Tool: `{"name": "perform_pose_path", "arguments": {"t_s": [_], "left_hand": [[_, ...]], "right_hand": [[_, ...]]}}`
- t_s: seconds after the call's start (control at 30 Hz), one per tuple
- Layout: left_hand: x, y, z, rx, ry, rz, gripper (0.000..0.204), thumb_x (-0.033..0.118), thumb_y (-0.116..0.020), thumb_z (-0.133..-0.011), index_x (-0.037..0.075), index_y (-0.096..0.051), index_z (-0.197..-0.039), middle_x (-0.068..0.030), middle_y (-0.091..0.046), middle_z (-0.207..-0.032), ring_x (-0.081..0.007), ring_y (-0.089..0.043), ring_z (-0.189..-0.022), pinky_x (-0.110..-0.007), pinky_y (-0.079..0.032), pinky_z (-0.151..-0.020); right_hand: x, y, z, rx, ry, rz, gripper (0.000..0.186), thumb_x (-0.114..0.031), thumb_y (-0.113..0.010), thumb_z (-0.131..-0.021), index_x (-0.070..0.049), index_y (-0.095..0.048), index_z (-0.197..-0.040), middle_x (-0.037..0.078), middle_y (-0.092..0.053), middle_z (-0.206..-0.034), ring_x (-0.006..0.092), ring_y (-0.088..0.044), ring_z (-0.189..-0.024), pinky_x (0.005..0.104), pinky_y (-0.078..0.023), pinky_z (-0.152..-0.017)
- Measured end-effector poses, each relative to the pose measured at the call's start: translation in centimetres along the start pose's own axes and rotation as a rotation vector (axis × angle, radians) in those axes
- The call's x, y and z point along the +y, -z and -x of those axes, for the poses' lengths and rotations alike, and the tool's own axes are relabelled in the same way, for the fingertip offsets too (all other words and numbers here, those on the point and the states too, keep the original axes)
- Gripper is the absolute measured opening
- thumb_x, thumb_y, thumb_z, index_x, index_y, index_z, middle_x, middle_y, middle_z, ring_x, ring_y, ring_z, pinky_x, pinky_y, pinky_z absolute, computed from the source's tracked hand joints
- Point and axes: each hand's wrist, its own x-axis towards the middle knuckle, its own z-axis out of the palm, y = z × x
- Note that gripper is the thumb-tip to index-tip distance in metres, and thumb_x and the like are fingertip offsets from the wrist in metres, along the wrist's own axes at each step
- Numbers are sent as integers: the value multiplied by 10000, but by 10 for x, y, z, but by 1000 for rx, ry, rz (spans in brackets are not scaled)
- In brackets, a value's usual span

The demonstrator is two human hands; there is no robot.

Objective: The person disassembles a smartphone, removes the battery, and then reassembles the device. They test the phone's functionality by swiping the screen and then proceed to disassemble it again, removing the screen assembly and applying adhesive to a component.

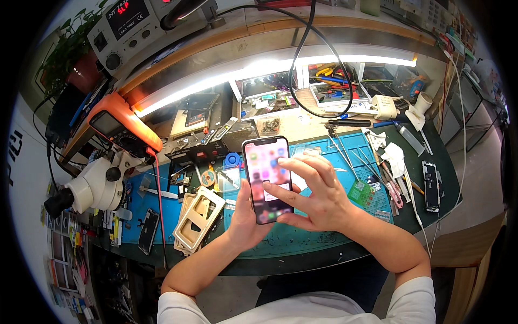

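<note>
Phone [254, 164] is clamped in left hand [245, 224], long axis near to far, under right hand [326, 201] with fingers spread.

We cannot make out the blurred screen of the phone [260, 168], partly covered by the right hand [319, 198]. Behind it, most of the left hand's [245, 224] fingers are hidden from us. At six o'clock, the lower edge cuts off the shirt [302, 312]; at twelve, loose bits [265, 86] are too small to tell.
</note>
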Motion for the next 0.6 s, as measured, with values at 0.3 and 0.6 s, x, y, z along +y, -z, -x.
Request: {"name": "perform_pose_path", "arguments": {"t_s": [0.3, 0.6], "left_hand": [[0, 1, 0, 16, -31, 56, 784, 720, -259, -1063, 110, -467, -1509, -119, -618, -1369, -245, -607, -1282, -426, -496, -1089], [0, 0, 0, 0, -9, 60, 796, 723, -278, -1057, 96, -461, -1512, -115, -618, -1373, -238, -607, -1286, -425, -494, -1094]], "right_hand": [[1, 2, -2, 26, -19, -3, 531, -493, -713, -899, -239, -679, -1363, 108, -527, -1442, 320, -472, -1324, 506, -404, -1127], [1, 2, -1, 8, -18, -5, 540, -491, -723, -891, -239, -678, -1367, 106, -521, -1444, 325, -469, -1323, 509, -415, -1115]]}}
